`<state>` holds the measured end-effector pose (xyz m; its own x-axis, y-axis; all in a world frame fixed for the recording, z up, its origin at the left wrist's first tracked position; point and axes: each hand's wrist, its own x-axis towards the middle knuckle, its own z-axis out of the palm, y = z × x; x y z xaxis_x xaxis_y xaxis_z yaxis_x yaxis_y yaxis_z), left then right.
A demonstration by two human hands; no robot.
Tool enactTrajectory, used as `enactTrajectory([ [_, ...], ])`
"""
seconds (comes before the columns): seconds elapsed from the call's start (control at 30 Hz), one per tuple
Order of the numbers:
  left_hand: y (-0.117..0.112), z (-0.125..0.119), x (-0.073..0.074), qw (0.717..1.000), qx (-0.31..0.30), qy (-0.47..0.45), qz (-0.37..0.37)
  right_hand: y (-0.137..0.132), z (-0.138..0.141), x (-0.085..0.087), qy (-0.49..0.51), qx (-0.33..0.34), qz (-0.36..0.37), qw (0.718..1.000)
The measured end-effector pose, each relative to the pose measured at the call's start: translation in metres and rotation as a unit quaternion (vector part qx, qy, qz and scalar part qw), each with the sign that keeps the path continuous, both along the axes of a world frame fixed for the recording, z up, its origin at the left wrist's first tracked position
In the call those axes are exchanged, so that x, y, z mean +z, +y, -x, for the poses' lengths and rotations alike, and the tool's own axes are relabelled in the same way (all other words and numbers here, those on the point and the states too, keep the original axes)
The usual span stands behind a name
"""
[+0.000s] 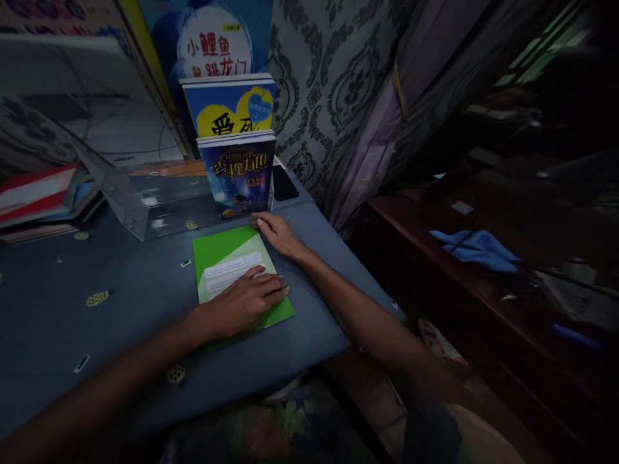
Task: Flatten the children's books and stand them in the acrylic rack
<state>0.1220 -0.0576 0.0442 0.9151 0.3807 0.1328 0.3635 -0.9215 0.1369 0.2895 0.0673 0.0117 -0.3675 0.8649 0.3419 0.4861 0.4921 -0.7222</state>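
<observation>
A thin green book (278,314) with a pale panel of small print lies flat on the cloth-covered table in front of me. Across its lower right part rests my left hand (249,298), palm down with fingers stretched out over the cover. At the book's far right corner is my right hand (279,233), its fingertips closed together at the edge. Just beyond that corner stands a dark blue book (236,171) with gold lettering. Behind it are a blue and yellow book (203,106) and a taller blue book (162,26), all upright.
A clear plastic stand (130,212) is left of the upright books, near a stack of books (39,193). A black phone (284,183) lies by the wall. To the right, a dark red wooden surface (411,212) holds a blue cloth (476,250). The table (140,290) ends on the right.
</observation>
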Motion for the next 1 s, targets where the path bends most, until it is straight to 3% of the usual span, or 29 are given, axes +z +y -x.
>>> enactTrajectory([
  [0.33, -0.027, -0.006, 0.005, 0.998, -0.050, 0.019, 0.036, 0.002, 0.000, -0.004, 0.010, 0.001, 0.012, 1.000],
  [0.63, -0.022, 0.001, 0.005, 0.998, -0.025, -0.001, 0.059, 0.002, -0.002, -0.005, 0.015, -0.003, -0.006, 1.000],
  [0.8, 0.001, 0.033, -0.008, 0.996, 0.074, -0.040, 0.007, 0.003, -0.002, -0.007, 0.015, -0.003, -0.010, 1.000],
  [1.0, 0.046, 0.107, -0.021, 0.966, 0.241, -0.079, -0.053, 0.003, -0.002, -0.004, 0.017, 0.004, -0.011, 1.000],
])
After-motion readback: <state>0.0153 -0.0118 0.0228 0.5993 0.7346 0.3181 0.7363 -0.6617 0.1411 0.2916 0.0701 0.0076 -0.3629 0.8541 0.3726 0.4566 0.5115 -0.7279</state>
